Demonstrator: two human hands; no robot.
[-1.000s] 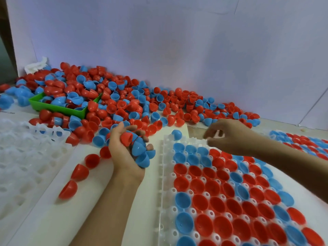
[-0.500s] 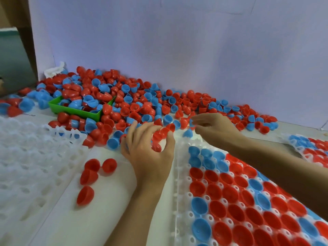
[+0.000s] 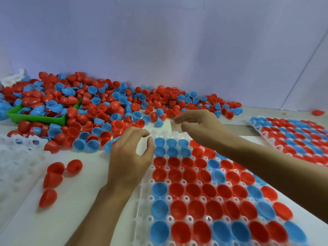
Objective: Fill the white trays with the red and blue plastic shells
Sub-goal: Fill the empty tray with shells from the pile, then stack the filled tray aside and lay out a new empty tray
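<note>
Head view, right hand (image 3: 198, 124) blurred, grip unclear

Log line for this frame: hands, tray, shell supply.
left hand: empty, fingers curled | right hand: contents unclear | white tray: nearly full | shell pile: plenty

the near white tray (image 3: 142, 201) lies flat on the table, nearly all its cups filled with red and blue shells sitting open side up; the cups at its far left corner are bare. a second filled tray (image 3: 255, 128) lies further right. an unfilled white tray (image 3: 16, 166) sits at the left. a loose heap of red and blue shells (image 3: 110, 107) spreads along the wall, lying at all angles. four red shells (image 3: 55, 176) lie apart from it, between the left and near trays.
</note>
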